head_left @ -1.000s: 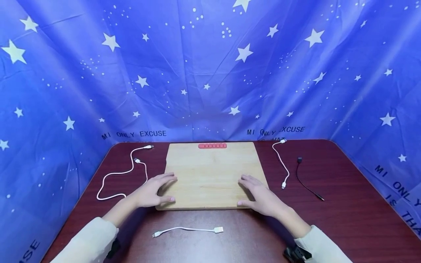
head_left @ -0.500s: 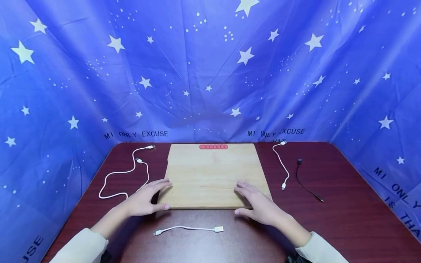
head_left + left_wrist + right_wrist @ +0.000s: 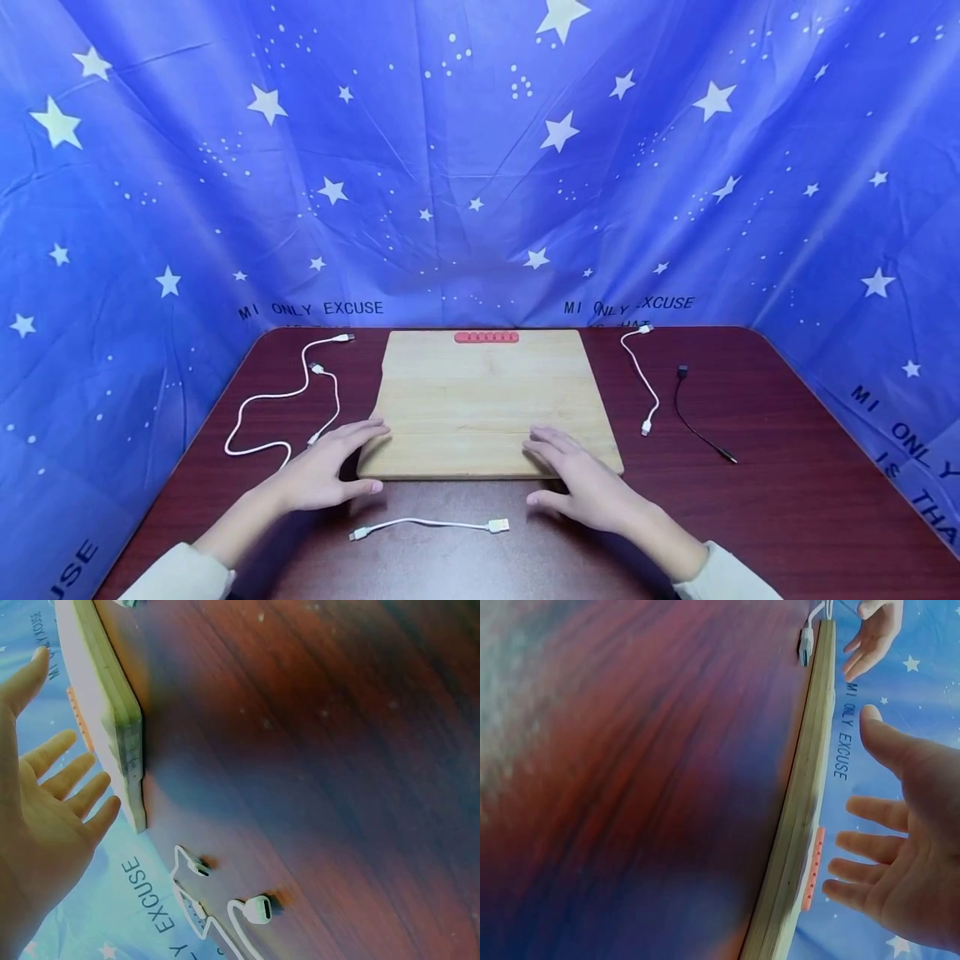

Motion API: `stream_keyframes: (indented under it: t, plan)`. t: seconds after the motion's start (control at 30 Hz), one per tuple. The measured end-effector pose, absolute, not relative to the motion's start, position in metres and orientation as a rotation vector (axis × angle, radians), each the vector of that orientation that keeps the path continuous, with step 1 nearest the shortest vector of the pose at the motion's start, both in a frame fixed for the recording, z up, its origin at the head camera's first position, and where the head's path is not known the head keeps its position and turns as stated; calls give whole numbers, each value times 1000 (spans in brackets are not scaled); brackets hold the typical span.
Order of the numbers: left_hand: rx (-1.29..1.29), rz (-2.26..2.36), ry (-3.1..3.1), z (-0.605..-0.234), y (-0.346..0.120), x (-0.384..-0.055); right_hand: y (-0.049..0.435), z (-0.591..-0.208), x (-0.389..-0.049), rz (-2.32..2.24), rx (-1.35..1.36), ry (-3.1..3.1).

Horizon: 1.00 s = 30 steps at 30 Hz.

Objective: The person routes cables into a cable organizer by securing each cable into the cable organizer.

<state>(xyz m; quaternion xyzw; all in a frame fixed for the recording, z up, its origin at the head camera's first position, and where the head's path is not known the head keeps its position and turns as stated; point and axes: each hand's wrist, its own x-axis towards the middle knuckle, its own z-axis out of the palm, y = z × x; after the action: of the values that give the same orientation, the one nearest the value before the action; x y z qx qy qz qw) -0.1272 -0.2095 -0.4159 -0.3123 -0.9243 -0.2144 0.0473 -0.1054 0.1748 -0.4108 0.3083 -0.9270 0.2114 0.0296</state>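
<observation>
L hand (image 3: 324,468) & R hand (image 3: 588,485), both wide, nr rect. wood board (image 3: 487,400) w/ notched red strip (image 3: 486,337)

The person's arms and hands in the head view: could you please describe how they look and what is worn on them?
The left hand and right hand are both ungloved human hands, each with an ordinary thumb and fingers. The left sleeve and right sleeve are pale off-white and plain, with no visible print, and each ends short of the hand.

One of the hands (image 3: 45,832), fingers (image 3: 69,777) extended, near a board (image 3: 112,705), white cables (image 3: 257,910) on the table (image 3: 300,772)
</observation>
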Motion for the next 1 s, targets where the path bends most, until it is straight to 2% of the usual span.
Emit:
stream_keyframes:
  t: [0.77,1.0]
  plan:
    - [-1051,-551,-2747,-412,-193,-108,157,-411,-95,564,1088,-2749]
    - [-1170,-434,-2684,-413,-183,-103,152,-411,-92,588,1143,-2748]
